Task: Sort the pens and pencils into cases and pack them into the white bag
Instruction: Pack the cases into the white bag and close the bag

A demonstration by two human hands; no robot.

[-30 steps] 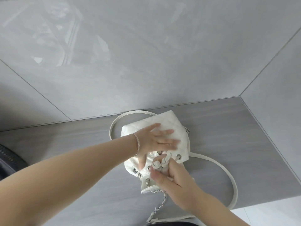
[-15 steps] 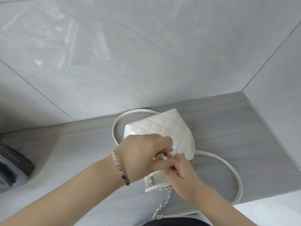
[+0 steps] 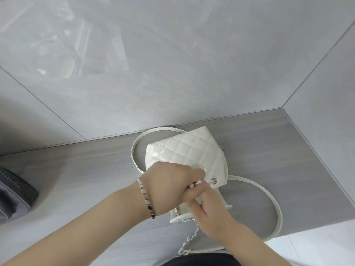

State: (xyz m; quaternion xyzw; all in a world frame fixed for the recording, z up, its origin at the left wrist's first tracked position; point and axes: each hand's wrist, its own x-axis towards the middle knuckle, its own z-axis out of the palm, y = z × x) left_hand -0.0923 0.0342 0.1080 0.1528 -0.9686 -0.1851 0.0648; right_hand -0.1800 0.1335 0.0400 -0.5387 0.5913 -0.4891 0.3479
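A white quilted bag point(image 3: 189, 151) lies on its side on the grey wooden table point(image 3: 288, 160), its mouth turned toward me. My left hand point(image 3: 171, 184), with a metal bracelet at the wrist, is closed over the bag's mouth and pinches the white drawstring cord point(image 3: 196, 183). My right hand point(image 3: 208, 210) meets it from below, fingers closed on the same cord. Beneath the hands the bag's flap point(image 3: 180, 217) shows. No pens, pencils or cases are visible.
The bag's long white strap point(image 3: 276, 212) loops over the table to the right and its chain point(image 3: 189, 240) trails toward me. A dark grey object point(image 3: 13, 196) sits at the left edge. Grey tiled walls close in behind and at the right.
My left hand left the bag's side, where it lay flat, and closed on the cord at the mouth beside my right hand. The view has shifted slightly.
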